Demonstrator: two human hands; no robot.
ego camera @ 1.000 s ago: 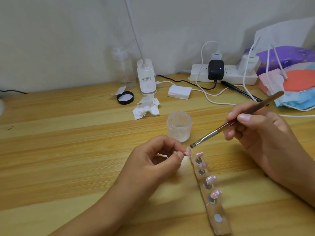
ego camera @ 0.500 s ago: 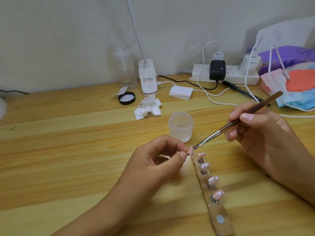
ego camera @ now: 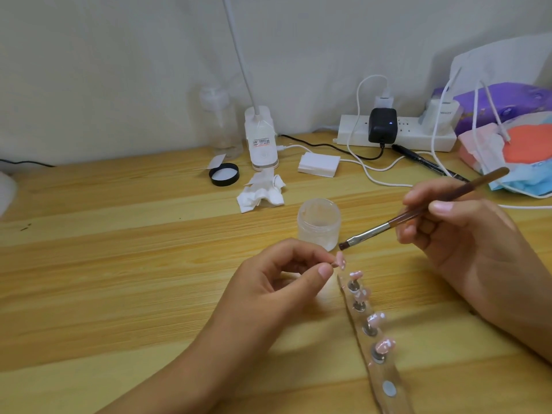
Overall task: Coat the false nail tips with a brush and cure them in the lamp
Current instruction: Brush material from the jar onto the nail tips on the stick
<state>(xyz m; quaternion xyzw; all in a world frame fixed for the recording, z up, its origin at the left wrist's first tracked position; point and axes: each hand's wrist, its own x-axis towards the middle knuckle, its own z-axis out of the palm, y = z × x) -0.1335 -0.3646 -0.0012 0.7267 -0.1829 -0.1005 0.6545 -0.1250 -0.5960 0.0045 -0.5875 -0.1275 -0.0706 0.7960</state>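
Observation:
My left hand [ego camera: 280, 282] pinches the stem of a pink false nail tip [ego camera: 340, 261] between thumb and forefinger, holding it just above the wooden desk. My right hand [ego camera: 466, 234] grips a brown-handled flat brush [ego camera: 418, 215]; its bristles hover a little above and to the right of that tip, apart from it. Several more pink tips [ego camera: 377, 319] stand on metal pegs along a clear holder strip [ego camera: 385, 380]. An open clear gel jar [ego camera: 319, 223] stands just behind the held tip. A white gooseneck lamp [ego camera: 260, 138] stands at the back.
A black jar lid [ego camera: 224, 174] and a crumpled white wipe [ego camera: 261, 192] lie behind the jar. A clear pump bottle [ego camera: 219, 124], a power strip [ego camera: 397, 134] with chargers and cables, a white pad stack [ego camera: 319, 164], a black pen [ego camera: 424, 161] and masks [ego camera: 522, 162] crowd the back right.
The brush tip has lifted slightly off the held nail tip and sits just above it. My left hand keeps its pinch in about the same place.

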